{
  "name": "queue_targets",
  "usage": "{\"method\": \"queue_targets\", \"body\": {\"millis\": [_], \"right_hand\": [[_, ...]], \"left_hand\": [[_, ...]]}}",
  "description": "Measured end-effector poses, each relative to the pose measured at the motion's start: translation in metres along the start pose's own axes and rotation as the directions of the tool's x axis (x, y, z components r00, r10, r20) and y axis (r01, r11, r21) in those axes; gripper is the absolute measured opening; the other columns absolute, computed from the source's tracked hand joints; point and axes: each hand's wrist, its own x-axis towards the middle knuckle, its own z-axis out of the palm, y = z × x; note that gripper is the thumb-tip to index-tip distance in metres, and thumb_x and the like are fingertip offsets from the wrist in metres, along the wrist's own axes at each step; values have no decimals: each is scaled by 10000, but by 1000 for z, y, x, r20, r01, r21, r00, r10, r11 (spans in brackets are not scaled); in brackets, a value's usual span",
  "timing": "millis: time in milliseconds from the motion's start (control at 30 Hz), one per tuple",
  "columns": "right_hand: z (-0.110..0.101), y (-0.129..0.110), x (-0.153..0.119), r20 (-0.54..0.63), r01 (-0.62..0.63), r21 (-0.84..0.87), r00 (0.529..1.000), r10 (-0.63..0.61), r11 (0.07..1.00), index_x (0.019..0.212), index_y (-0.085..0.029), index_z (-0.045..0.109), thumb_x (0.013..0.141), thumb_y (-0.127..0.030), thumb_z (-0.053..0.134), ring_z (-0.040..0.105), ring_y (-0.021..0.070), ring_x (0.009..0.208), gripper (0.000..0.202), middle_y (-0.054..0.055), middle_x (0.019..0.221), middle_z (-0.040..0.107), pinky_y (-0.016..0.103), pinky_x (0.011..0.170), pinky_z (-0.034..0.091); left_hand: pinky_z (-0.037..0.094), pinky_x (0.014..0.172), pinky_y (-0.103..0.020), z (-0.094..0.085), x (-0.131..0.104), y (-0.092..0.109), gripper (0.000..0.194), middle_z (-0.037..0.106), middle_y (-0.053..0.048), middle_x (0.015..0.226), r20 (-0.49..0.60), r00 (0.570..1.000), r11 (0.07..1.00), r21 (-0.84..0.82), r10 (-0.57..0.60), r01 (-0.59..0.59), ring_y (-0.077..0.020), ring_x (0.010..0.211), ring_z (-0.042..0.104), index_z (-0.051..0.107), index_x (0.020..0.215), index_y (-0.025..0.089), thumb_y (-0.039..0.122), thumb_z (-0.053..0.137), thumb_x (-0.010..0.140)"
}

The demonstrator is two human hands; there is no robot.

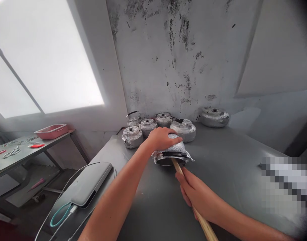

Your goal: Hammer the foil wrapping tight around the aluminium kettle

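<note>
In the middle of the table, a silver metal kettle (177,148) with a hammered surface lies tipped over, its round mouth facing me. Its black handle crosses the upper part of that mouth. My left hand (163,138) rests over the top of the body and holds it. With closed fingers, my right hand (193,189) grips a wooden stick (205,225). The stick's far end reaches into the kettle's mouth, so its tip is hidden.
Several silver kettles (132,136) stand behind, near the stained wall. Another kettle (215,117) is at the back right. To the left lies a grey power bank (91,184) with cables. A side table holds a pink basket (52,133) and scissors (12,152).
</note>
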Motion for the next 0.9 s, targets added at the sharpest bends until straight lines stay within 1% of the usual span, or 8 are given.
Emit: {"method": "queue_targets", "body": {"millis": [100,200,300,433,567,700,833,900], "right_hand": [[-2,-2,-3,21,6,-12,1000,-6,1000,899,-247,426,995,-574,312,381,95,392,360,-77,552,428,194,311,400],[-5,-1,-2,-6,42,13,999,-42,999,938,-244,447,987,-612,294,376,98,406,401,-73,563,423,196,315,413],[-6,1,0,10,21,0,1000,-21,1000,955,-244,459,978,-629,318,386,97,412,410,-69,567,434,187,311,402],[-4,3,3,59,-18,-7,998,18,1000,920,-242,445,974,-612,350,373,91,381,386,-77,542,433,195,308,399],[-3,2,2,14,51,27,999,-52,998,936,-245,451,980,-606,326,380,95,405,384,-78,569,415,201,315,418],[-3,-3,-1,39,13,-18,999,-12,1000,919,-241,445,980,-576,353,356,93,415,352,-78,566,395,191,291,391],[-4,-5,-2,-1,97,1,995,-97,995,907,-241,439,987,-585,328,341,87,401,370,-79,560,398,200,300,416],[-5,-4,-1,-7,100,1,995,-100,995,918,-241,447,986,-589,322,337,89,397,376,-80,555,396,203,293,412]], "left_hand": [[497,986,-351,-1,0,1,516,720,14,1202,8,1000,1000,-7,-3,3,-263,1093,665,717,1206,364,692,480,887],[493,995,-348,-2,-1,4,525,715,12,1217,20,1000,1000,2,-11,11,-262,1109,659,712,1216,356,693,477,890],[485,1009,-356,-3,-1,5,530,712,12,1227,17,1000,1000,6,-17,17,-269,1123,654,711,1220,353,696,482,888],[497,991,-357,-2,-1,5,513,716,17,1215,10,1000,1000,-7,-11,11,-269,1104,661,718,1204,362,693,489,886],[497,991,-354,-2,-1,5,517,713,13,1222,10,1000,1000,-8,-10,10,-270,1108,659,719,1205,352,689,490,886],[490,1002,-353,-1,-1,4,522,714,14,1220,8,1000,1000,-7,-7,7,-268,1113,658,718,1208,350,689,487,886],[491,998,-344,-1,0,3,521,713,16,1223,2,1000,1000,-1,4,-4,-262,1115,658,717,1209,351,690,483,889],[492,994,-345,0,0,4,513,718,18,1210,1,1000,1000,8,9,-9,-262,1110,659,720,1201,353,686,481,893]]}}
